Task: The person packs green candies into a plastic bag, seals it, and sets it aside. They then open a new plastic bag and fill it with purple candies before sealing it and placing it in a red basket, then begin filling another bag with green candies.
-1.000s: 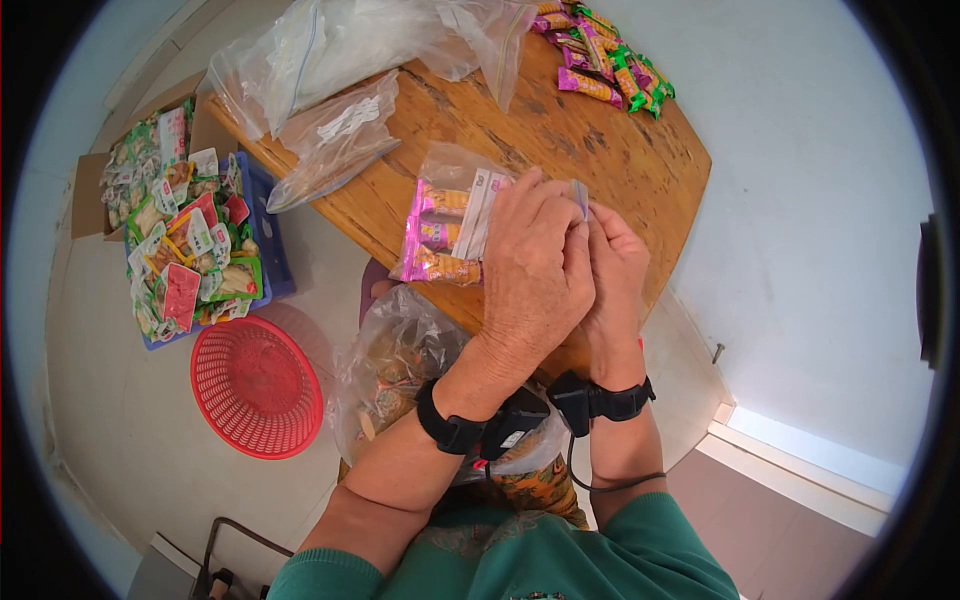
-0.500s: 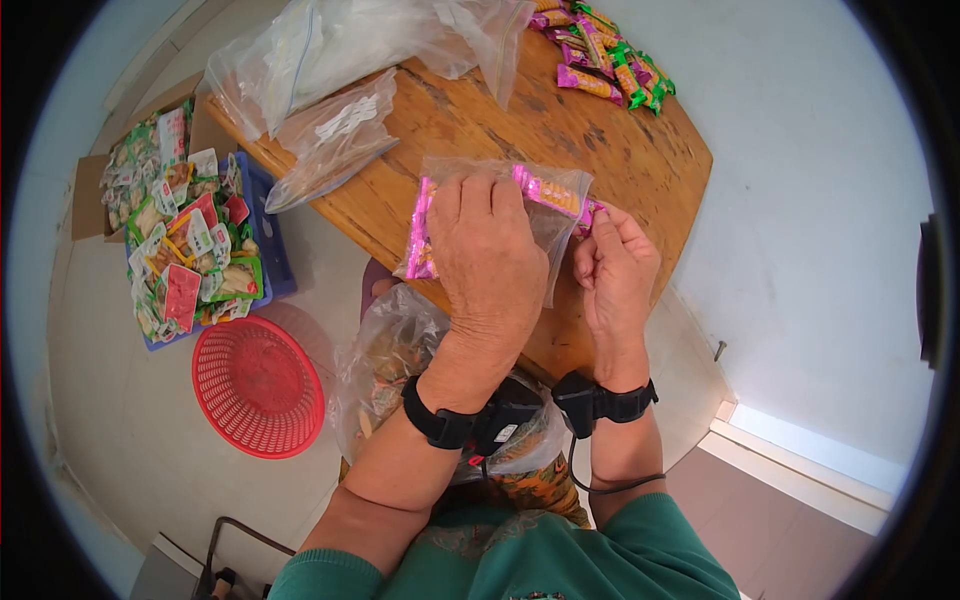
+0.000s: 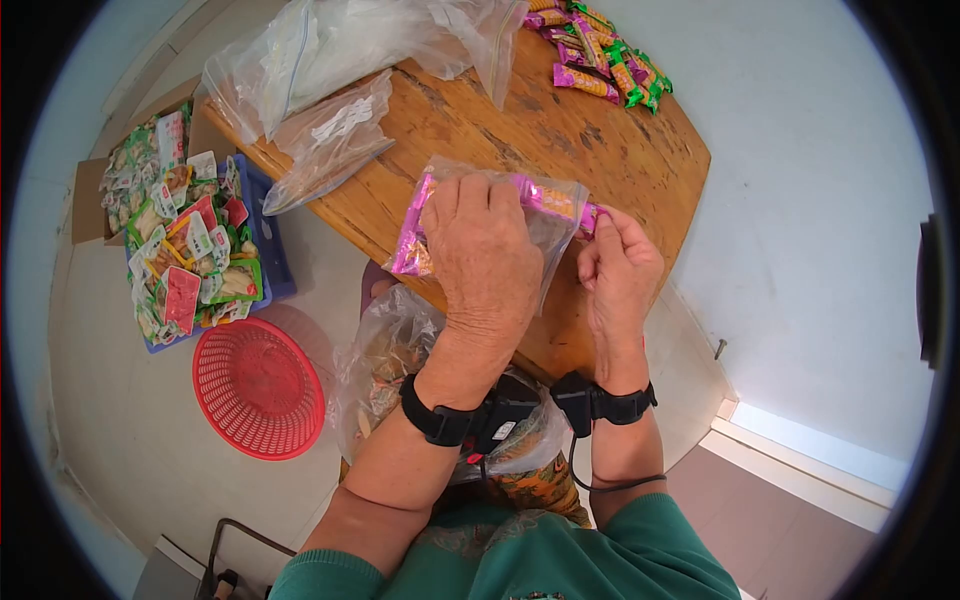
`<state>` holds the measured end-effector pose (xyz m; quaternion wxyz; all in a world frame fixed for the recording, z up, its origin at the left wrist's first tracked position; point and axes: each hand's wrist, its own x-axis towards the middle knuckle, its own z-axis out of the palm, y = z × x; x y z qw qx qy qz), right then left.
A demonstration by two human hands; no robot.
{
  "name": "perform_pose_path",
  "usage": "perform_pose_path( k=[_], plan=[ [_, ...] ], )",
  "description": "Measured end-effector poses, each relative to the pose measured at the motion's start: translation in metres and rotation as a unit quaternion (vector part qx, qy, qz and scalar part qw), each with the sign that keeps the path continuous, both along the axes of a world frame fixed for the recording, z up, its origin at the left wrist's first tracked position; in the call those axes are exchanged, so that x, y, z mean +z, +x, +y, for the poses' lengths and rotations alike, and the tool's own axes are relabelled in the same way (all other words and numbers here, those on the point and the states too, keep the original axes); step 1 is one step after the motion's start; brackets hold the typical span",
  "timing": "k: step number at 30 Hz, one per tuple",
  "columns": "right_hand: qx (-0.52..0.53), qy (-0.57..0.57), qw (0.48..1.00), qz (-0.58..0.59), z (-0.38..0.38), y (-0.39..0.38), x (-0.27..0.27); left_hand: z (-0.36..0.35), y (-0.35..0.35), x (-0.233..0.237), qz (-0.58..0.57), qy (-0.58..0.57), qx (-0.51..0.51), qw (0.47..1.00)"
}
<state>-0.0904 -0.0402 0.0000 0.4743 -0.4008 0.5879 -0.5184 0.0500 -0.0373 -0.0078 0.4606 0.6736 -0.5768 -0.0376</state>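
Observation:
A clear plastic bag holding pink-and-yellow snack packets lies over the near part of the wooden table. My left hand is closed on the bag, its back toward me; the fingertips are hidden. With thumb and fingers, my right hand pinches the end of a pink snack packet at the bag's right side. Another pink packet shows through the plastic between my hands.
Loose pink and green snack packets are piled at the far end of the table. Clear zip bags lie on its left. Beside it on the floor are a blue crate of food packs and a red basket. A filled plastic bag sits near my lap.
The left end of the bag has tilted and shifted slightly left with my left hand. My right hand has moved a little to the right, still pinching the packet.

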Motion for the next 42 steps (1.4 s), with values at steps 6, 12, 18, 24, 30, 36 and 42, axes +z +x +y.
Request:
perform_pose_path(
  k=[6, 12, 18, 24, 30, 36, 42],
  plan=[
    [-0.025, -0.012, 1.000, -0.006, 0.004, 0.002, -0.002, 0.000, 0.000, -0.001, 0.000, 0.000, -0.009, 1.000],
    [-0.014, -0.010, 0.999, 0.046, 0.005, 0.010, -0.004, 0.002, 0.002, 0.002, 0.001, 0.006, -0.021, 1.000],
    [-0.012, 0.008, 1.000, -0.022, 0.007, 0.004, -0.003, 0.007, -0.011, 0.015, 0.046, -0.029, -0.026, 0.998],
    [0.008, 0.048, 0.998, -0.050, 0.008, -0.007, -0.001, 0.012, -0.024, 0.011, 0.027, 0.015, -0.066, 0.997],
    [0.032, 0.086, 0.991, -0.100, 0.007, -0.008, -0.003, 0.013, -0.026, 0.011, 0.056, -0.024, -0.075, 0.995],
    [0.057, 0.071, 0.991, -0.097, 0.006, 0.006, -0.001, 0.012, -0.030, 0.011, 0.060, -0.049, -0.102, 0.992],
    [0.091, 0.006, 0.996, 0.017, 0.000, 0.003, -0.008, 0.010, -0.029, 0.011, 0.080, -0.079, -0.109, 0.988]
  ],
)
